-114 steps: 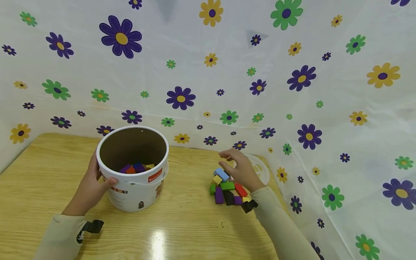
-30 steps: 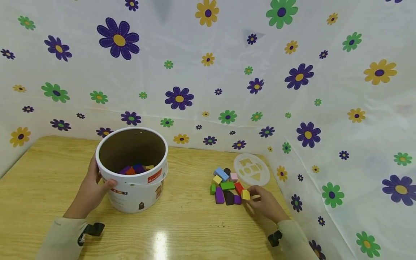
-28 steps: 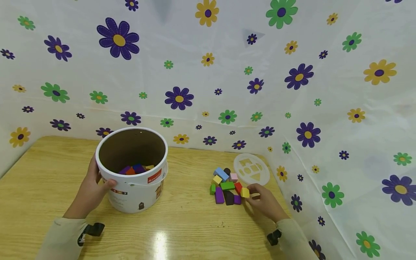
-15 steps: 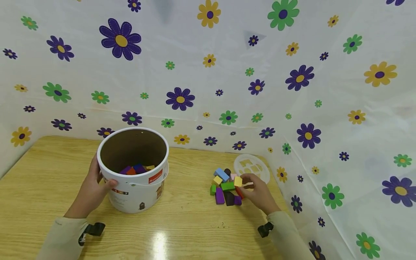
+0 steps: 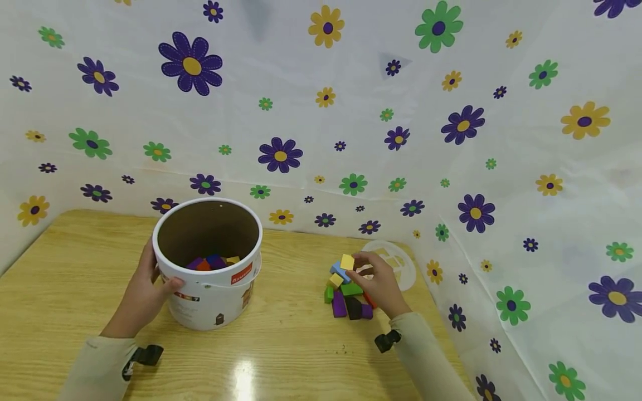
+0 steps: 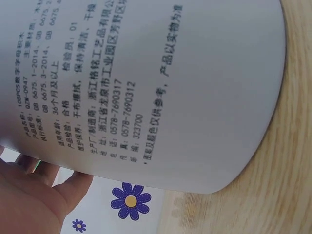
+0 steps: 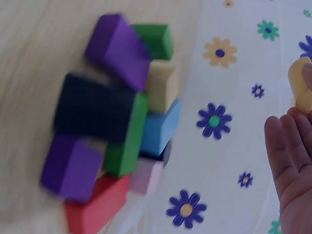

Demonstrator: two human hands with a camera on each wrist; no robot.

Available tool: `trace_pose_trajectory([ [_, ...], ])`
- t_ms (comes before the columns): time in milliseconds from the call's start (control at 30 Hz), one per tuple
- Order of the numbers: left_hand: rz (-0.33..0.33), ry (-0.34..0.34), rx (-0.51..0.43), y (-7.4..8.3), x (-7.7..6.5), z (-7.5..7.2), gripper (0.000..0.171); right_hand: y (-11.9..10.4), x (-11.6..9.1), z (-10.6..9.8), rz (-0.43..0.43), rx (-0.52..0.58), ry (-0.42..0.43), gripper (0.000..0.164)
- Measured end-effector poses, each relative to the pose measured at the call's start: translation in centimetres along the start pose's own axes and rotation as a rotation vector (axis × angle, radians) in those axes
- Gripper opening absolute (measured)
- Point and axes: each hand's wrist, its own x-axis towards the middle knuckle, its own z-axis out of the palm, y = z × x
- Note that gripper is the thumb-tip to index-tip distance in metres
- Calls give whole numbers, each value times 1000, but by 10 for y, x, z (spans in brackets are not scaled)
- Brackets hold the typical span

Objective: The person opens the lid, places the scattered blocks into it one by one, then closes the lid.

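A white bucket [image 5: 205, 303] stands on the left of the table with several coloured blocks [image 5: 213, 262] inside. My left hand [image 5: 137, 295] grips its left side, thumb on the front wall; printed text covers the wall in the left wrist view. My right hand [image 5: 378, 281] pinches a yellow block [image 5: 347, 262] between thumb and fingers, raised above the pile. Below lie a light blue block [image 5: 339, 271], a green block [image 5: 351, 289], a purple block [image 5: 339, 304], a black block [image 5: 354, 308] and a red block [image 7: 100, 204], among others. A pink block [image 7: 146, 174] shows in the right wrist view.
A whitish translucent plate with cut-out shapes [image 5: 408, 275] lies behind my right hand, partly hidden by it. The wooden table [image 5: 286, 356] ends at a flower-patterned sheet [image 5: 301, 67] at the back and right.
My right hand came down to the pile's right edge, took the yellow block, and has lifted it up and to the left over the pile. My left hand stays on the bucket.
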Motion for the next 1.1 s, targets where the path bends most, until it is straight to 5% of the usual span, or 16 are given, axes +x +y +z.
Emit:
trace_pose_trajectory([
  [700, 27, -11, -17, -7, 0, 2, 93, -73, 51, 55, -91, 175, 87, 37],
  [1100, 38, 1, -25, -5, -1, 0, 91, -138, 82, 84, -263, 225, 61, 38],
])
